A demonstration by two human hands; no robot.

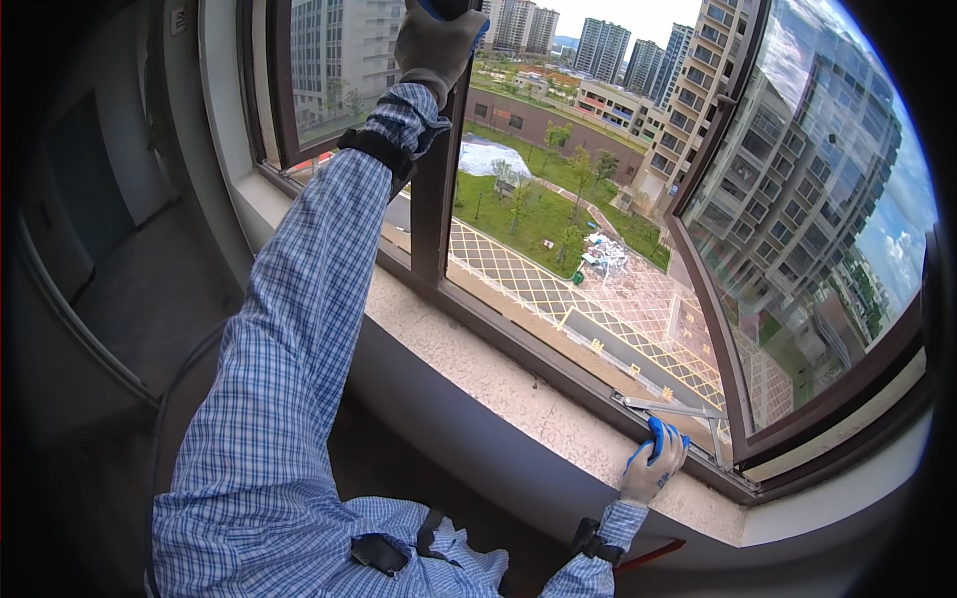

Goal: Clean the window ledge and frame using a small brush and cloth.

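My left hand (437, 48), in a grey glove with blue coating, reaches up to the brown vertical mullion (434, 202) of a window. Its blue fingertips curl round the mullion's right side; the top of the hand is cut off by the picture's edge. Low on the right, my right hand (652, 465), gloved alike, lies on the lower window frame (516, 329), its fingers bent over the edge. Close beside those fingers is a metal friction stay (665, 407), joined to the outward-swung right sash (714, 321). Part of the right fingers' grip is hidden.
A speckled stone sill (478, 359) runs below the frame. Another sash (336, 82) stands at the left. Outside, far below, are a lawn (508, 202) and yellow-marked paving (635, 344). A red bar (650, 553) shows under the sill. A doorway (97, 172) lies left.
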